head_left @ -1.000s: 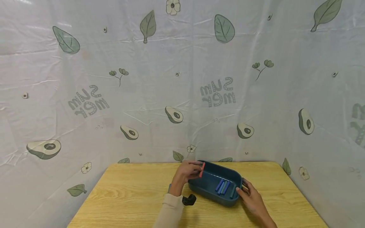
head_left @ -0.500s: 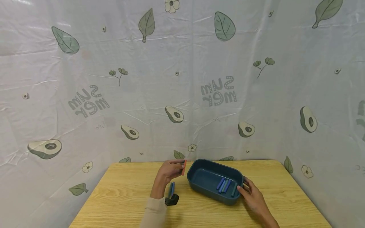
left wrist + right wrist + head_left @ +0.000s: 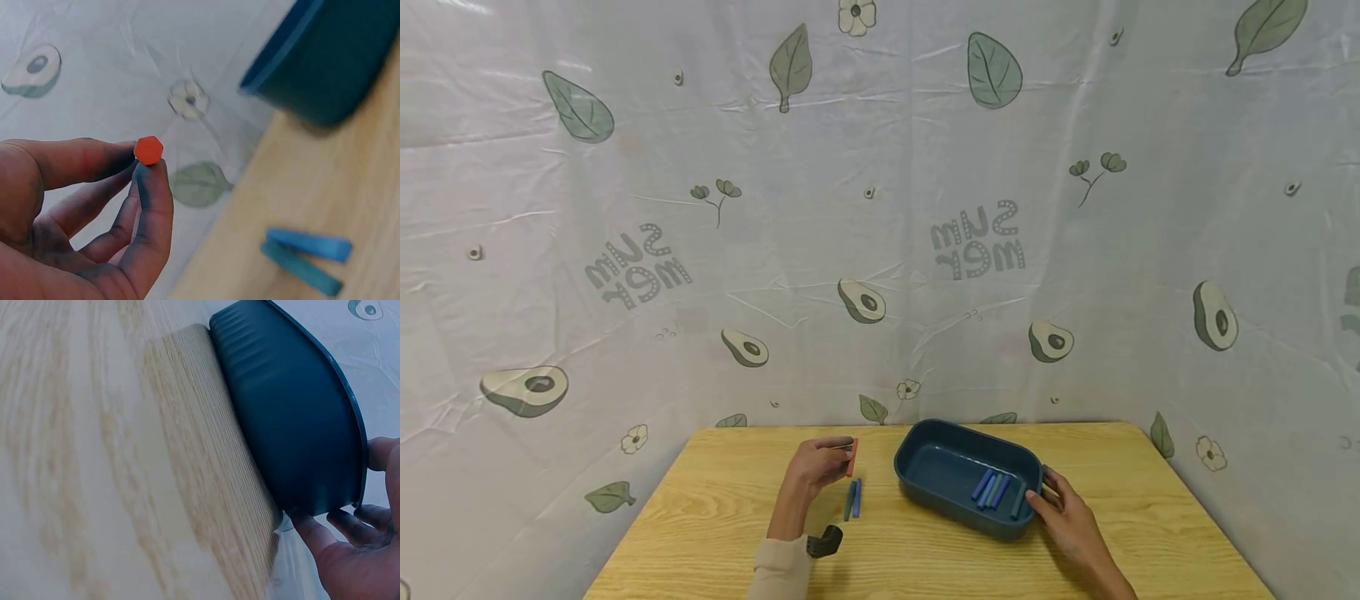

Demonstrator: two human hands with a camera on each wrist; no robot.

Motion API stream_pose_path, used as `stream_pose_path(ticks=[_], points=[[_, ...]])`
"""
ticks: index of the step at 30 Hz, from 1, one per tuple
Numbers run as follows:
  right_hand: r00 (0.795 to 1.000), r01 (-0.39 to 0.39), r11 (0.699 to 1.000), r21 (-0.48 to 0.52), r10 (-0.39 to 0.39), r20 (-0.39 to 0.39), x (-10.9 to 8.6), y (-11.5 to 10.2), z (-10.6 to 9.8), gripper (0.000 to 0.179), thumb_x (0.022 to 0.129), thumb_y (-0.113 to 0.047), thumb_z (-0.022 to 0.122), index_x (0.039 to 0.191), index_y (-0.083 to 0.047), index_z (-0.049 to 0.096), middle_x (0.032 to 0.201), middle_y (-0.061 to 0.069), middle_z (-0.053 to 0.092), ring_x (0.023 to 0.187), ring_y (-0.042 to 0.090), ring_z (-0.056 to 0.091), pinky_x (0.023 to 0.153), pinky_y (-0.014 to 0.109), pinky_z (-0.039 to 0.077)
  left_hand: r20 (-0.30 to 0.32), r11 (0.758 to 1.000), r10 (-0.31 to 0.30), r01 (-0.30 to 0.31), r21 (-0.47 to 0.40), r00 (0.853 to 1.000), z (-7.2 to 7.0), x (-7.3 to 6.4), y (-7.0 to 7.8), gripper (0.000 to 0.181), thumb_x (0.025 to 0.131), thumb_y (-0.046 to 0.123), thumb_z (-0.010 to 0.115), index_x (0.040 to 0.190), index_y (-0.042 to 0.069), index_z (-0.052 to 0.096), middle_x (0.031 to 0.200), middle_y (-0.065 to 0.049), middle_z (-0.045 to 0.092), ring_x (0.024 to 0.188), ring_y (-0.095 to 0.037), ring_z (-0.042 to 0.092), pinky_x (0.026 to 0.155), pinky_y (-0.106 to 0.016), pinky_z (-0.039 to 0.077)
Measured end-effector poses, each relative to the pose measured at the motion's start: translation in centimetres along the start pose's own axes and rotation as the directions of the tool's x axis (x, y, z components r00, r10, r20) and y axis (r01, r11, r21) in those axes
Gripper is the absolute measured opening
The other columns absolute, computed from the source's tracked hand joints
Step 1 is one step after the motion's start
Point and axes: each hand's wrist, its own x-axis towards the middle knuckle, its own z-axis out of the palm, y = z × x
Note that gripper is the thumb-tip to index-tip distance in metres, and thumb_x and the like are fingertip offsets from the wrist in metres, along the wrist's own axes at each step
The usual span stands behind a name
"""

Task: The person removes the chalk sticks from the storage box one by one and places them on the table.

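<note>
Between thumb and fingertips my left hand (image 3: 814,468) pinches a red crayon (image 3: 853,457), held above the table left of the tub. In the left wrist view the six-sided end of the crayon (image 3: 149,150) faces the camera, and the fingertips look smudged dark. Just below that hand lie a blue crayon (image 3: 857,497) and a green crayon (image 3: 849,502), side by side. My right hand (image 3: 1070,518) grips the right end of a dark blue tub (image 3: 942,510), thumb at the rim and fingers against the outer wall. Several blue and green crayons (image 3: 990,489) lie inside its right end.
The wooden table (image 3: 715,508) has its back edge against a pale curtain (image 3: 805,250) printed with leaves and avocados. A black wrist camera (image 3: 825,542) sticks out from the left sleeve (image 3: 781,567).
My left hand has moved left with the red crayon, from over the tub's left end to above the two loose crayons, which now show fully. My right hand stays on the tub.
</note>
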Motion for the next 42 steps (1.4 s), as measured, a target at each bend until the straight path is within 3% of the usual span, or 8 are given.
stream_pose_path(ticks=[8, 18, 29, 37, 42], points=[[1.0, -0.021, 1.0, 0.002, 0.021, 0.008, -0.1, 0.0, 0.0, 0.074, 0.102, -0.042, 0.055, 0.156, -0.001, 0.025, 0.154, 0.029, 0.035, 0.136, 0.043, 0.046, 0.106, 0.047, 0.045, -0.068, 0.995, -0.012, 0.019, 0.093, 0.998, -1.1, -0.6, -2.4, 0.039, 0.089, -0.002, 0.066, 0.127, -0.01, 0.062, 0.109, -0.025, 0.068, 0.084, -0.023, 0.072, 0.071, -0.033, 0.06], [0.999, -0.038, 0.999, 0.002, 0.038, 0.014, -0.1, 0.0, 0.1, 0.075, 0.102, -0.043, 0.054, 0.156, -0.002, 0.024, 0.155, 0.028, 0.034, 0.136, 0.044, 0.044, 0.106, 0.047, 0.045, -0.105, 0.958, 0.053, -0.021, 0.286, 0.993, -1.4, -1.3, -4.0, 0.036, 0.083, -0.006, 0.067, 0.118, -0.011, 0.067, 0.099, -0.023, 0.073, 0.082, -0.025, 0.073, 0.071, -0.037, 0.06], [0.999, -0.034, 0.999, 0.018, 0.034, 0.026, -0.3, -0.2, -0.1, 0.074, 0.102, -0.041, 0.054, 0.156, -0.001, 0.024, 0.155, 0.029, 0.033, 0.137, 0.044, 0.044, 0.106, 0.046, 0.045, -0.145, 0.925, 0.082, -0.021, 0.38, 0.986, -1.3, -1.3, -5.5, 0.034, 0.078, -0.008, 0.069, 0.112, -0.012, 0.069, 0.09, -0.02, 0.074, 0.071, -0.022, 0.072, 0.061, -0.035, 0.06], [0.998, -0.037, 0.998, 0.042, 0.035, 0.042, -0.3, -0.4, -0.1, 0.073, 0.102, -0.04, 0.054, 0.157, -0.002, 0.022, 0.156, 0.029, 0.031, 0.138, 0.045, 0.042, 0.105, 0.045, 0.046, -0.177, 0.897, 0.101, -0.012, 0.442, 0.979, -1.1, -1.6, -5.0, 0.032, 0.08, 0.004, 0.069, 0.11, -0.009, 0.072, 0.094, -0.019, 0.074, 0.081, -0.025, 0.072, 0.072, -0.04, 0.059], [0.998, -0.043, 0.998, 0.047, 0.041, 0.051, -0.4, -0.6, -0.2, 0.074, 0.103, -0.039, 0.054, 0.157, -0.002, 0.021, 0.156, 0.029, 0.03, 0.138, 0.045, 0.041, 0.105, 0.044, 0.046, -0.163, 0.912, 0.084, -0.01, 0.41, 0.983, -1.1, -1.7, -4.1, 0.035, 0.082, 0.006, 0.068, 0.113, -0.009, 0.071, 0.101, -0.02, 0.073, 0.088, -0.026, 0.07, 0.075, -0.04, 0.059]])
